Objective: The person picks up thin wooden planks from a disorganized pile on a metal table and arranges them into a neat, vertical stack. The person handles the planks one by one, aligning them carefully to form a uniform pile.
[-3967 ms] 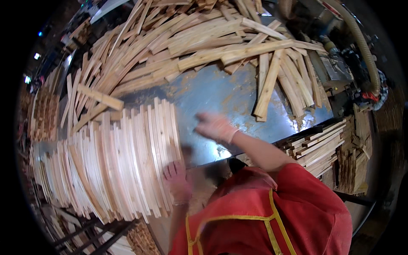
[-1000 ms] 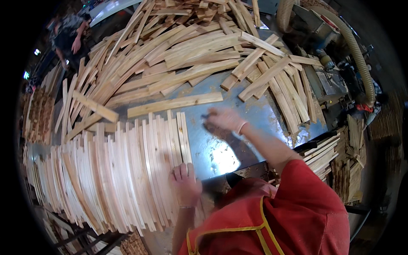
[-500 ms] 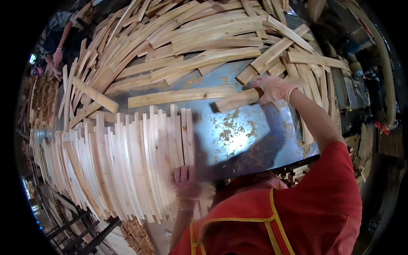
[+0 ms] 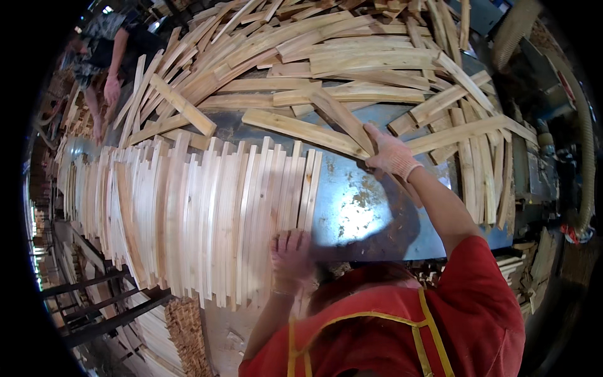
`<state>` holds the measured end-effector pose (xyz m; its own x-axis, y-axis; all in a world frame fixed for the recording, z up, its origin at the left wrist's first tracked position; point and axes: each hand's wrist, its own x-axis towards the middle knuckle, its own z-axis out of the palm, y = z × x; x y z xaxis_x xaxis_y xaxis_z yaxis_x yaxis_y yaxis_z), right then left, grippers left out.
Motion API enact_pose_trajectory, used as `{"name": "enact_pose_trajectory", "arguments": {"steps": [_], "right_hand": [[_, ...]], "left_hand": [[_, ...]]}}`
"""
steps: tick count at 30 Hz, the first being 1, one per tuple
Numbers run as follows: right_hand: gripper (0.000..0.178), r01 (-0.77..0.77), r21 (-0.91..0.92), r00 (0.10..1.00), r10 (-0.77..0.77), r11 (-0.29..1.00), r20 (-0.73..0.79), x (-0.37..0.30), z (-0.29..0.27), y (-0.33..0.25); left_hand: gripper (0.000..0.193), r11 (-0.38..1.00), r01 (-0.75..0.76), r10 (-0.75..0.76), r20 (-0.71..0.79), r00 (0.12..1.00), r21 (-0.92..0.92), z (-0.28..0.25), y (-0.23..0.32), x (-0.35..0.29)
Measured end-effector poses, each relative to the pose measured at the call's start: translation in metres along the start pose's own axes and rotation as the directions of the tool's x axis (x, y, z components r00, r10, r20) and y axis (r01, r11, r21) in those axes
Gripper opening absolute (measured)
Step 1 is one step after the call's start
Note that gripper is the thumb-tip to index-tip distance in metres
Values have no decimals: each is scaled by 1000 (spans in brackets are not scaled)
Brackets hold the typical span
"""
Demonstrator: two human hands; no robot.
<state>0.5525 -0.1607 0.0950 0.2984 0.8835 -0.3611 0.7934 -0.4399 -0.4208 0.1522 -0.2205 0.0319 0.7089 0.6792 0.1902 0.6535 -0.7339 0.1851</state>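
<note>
- Right hand (image 4: 391,154), gloved, lies on the near end of a wooden slat (image 4: 342,119) at the edge of the loose pile (image 4: 352,56); fingers curl over it in a grasp.
- Left hand (image 4: 290,254) presses flat, fingers spread, on the near ends of the aligned slat row (image 4: 188,213).
- Both sit on a metal table (image 4: 358,207).
- Another person (image 4: 107,56) works at the far left.

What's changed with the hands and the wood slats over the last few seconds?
The right hand has reached out from the bare metal table to the loose pile and now grips a slat there. The left hand stays at the near ends of the neat row of slats, which has grown rightward.
</note>
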Motion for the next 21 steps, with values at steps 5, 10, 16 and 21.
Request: {"name": "enact_pose_trajectory", "arguments": {"steps": [5,10,16,21], "right_hand": [[119,-175,545,984,133,820,115,-127,19,29],[116,-42,904,996,85,425,6,-236,106,-46],[98,-31,988,978,207,153,-1,-269,156,-68],[45,365,906,883,389,-215,-264,-309,108,53]], "left_hand": [[66,1000,-22,21,77,997,8,-14,6,-3],[72,764,162,-161,59,985,-624,-20,47,18],[42,19,591,-130,584,801,-806,-1,38,49],[39,906,95,-101,6,995,-412,28,42,-31]]}}
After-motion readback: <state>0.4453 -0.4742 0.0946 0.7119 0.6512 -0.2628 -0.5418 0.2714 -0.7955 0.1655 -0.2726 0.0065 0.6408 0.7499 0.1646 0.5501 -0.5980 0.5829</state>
